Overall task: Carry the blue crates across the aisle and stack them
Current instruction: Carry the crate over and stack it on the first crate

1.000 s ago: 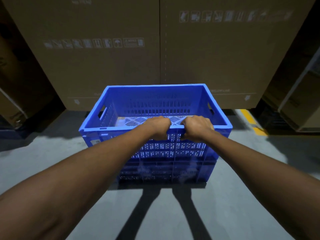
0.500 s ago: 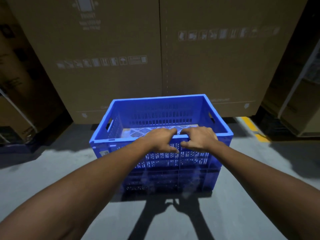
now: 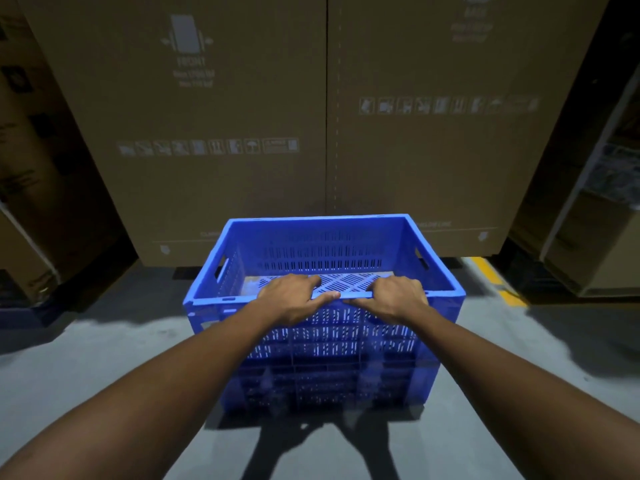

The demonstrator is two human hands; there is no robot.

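A blue slotted crate [image 3: 325,224] sits on top of a second blue crate [image 3: 329,386] on the grey floor, straight ahead of me. The top crate is empty; its perforated bottom shows. My left hand [image 3: 294,299] and my right hand [image 3: 398,298] lie side by side on the middle of its near rim. The fingers are loose and stretched over the rim, and the thumbs point toward each other along its outer face. Neither hand is clenched on the rim.
Two tall cardboard boxes [image 3: 242,133] form a wall right behind the stack. More cartons [image 3: 31,188] stand at the left and a shelving rack [image 3: 588,209] at the right. A yellow floor line [image 3: 495,278] runs at the right of the crates.
Both hands were clenched on the near rim; now the fingers have loosened and the hands have slid slightly apart. The view has tilted up and drawn back from the stack.
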